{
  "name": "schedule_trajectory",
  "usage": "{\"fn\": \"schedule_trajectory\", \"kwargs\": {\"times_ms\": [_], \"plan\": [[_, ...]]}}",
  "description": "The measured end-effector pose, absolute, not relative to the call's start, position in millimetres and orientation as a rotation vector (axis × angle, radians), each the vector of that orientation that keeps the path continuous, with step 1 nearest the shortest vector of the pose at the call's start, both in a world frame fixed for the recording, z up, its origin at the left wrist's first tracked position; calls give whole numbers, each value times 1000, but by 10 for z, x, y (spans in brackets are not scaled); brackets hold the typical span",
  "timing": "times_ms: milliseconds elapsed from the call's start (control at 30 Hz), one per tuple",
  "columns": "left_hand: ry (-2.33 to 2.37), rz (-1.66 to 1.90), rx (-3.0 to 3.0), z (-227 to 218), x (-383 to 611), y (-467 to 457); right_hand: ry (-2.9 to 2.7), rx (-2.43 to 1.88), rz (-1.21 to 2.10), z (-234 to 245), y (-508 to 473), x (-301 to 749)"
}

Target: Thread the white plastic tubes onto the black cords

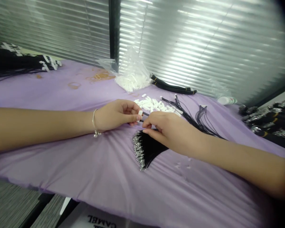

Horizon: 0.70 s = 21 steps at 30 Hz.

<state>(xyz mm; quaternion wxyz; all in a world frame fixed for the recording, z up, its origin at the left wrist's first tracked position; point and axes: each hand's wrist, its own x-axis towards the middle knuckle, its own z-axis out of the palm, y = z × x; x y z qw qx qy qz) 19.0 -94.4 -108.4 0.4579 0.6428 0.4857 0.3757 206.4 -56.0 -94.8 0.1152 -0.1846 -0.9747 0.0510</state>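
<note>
Between its thumb and fingers, my left hand [120,115] pinches a small white connector housing [140,116]. Thin black wires [145,113] run from the housing toward the right. My right hand [167,128] is closed close beside it, its thumb and fingers gripping a black wire near the housing. Below that hand a fan of black wires [154,148] lies on the purple cloth, its silvery metal terminals [139,150] facing left. Behind both hands is a pile of loose white connector housings [152,104].
A clear plastic bag [133,79] of white housings stands by the window blinds. Rubber bands [102,76] lie to its left. Black wire bundles [173,87] rest behind, with more bundles [270,117] at right. Wires with white connectors [49,63] are stacked far left.
</note>
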Motion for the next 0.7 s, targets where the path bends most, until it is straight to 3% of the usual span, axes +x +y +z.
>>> {"fn": "schedule_trajectory", "kwargs": {"times_ms": [700], "plan": [[1183, 902, 1616, -1120, 166, -930, -2994, -631, 533, -879, -472, 2114]]}}
